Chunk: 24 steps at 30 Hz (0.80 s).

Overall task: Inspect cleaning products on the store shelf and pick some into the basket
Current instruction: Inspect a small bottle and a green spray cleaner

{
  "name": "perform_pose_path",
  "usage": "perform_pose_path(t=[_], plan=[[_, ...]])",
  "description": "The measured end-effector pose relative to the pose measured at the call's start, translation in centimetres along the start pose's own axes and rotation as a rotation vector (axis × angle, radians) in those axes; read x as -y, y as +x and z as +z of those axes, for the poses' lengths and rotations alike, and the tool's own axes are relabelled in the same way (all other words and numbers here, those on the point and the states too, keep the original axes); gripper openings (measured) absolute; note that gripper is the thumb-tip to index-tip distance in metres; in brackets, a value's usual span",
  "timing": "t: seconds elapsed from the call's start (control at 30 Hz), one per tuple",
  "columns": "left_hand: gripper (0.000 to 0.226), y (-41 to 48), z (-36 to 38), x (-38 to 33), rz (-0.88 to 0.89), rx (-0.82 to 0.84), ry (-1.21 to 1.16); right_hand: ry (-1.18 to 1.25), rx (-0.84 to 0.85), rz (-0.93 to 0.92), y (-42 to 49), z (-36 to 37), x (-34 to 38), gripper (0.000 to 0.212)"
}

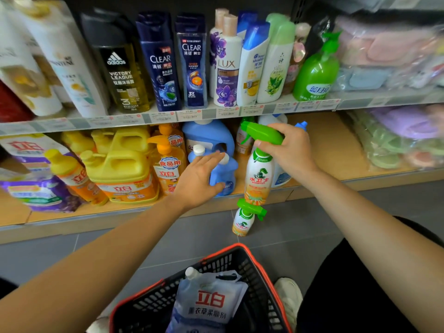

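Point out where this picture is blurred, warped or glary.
Head view: sharp in the centre, where the right hand grips the spray bottle; smeared at the edges, notably the packaged cloths; the shelf edge bows from wide-angle distortion; a highlight on the green pump bottle.

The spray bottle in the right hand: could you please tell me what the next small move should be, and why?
Probably lower it toward the basket. The right hand has a grip on the spray bottle at its green trigger head and holds it off the shelf. The basket stands open below, with a pouch inside.
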<state>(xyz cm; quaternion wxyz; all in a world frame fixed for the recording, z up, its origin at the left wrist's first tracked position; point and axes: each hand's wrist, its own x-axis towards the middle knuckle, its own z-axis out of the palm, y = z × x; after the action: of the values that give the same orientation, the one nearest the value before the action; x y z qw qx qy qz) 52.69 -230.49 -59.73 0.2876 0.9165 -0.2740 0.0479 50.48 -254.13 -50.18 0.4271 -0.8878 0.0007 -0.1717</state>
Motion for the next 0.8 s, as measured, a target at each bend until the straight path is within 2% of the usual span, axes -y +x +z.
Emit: perform_pose_path(t=[0.07,0.2,0.3,0.43,0.53,0.6,0.7,0.8], plan=[[0.077,-1.3,-1.1,-1.4,-0.048,0.019,-0.135,0.070,0.039,-0.012,-1.2,-0.9,1.8,0.021],[0.091,-4.9,-3.5,-4.8,-0.155,0.168,-0.491,0.329,0.061,0.000,-3.6,-1.1,4.9,0.017],[0.079,-7.7,-4.9,-6.2,-0.172,0.192,-0.660,0.595,0.088,0.056,-5.7,0.0,6.8,0.021],[0.073,-11.2,-6.2,-6.5,-0.274,0.129,-0.786,0.869,0.132,0.137,-8.3,2.5,7.6,0.029],[0.076,-13.7,-5.7,-6.1,-0.324,0.085,-0.812,0.992,0.224,0.230,-10.7,5.4,7.1,0.026],[0.075,-14.9,-4.9,-6.0,-0.368,0.036,-0.824,1.031,0.309,0.295,-12.5,7.0,6.8,0.023],[0.069,-15.8,-3.5,-6.0,-0.421,-0.009,-0.859,0.999,0.334,0.340,-13.8,8.3,6.4,0.016],[0.068,-16.3,-3.2,-5.9,-0.447,0.027,-0.936,1.040,0.365,0.390,-13.8,8.6,6.2,0.018]])
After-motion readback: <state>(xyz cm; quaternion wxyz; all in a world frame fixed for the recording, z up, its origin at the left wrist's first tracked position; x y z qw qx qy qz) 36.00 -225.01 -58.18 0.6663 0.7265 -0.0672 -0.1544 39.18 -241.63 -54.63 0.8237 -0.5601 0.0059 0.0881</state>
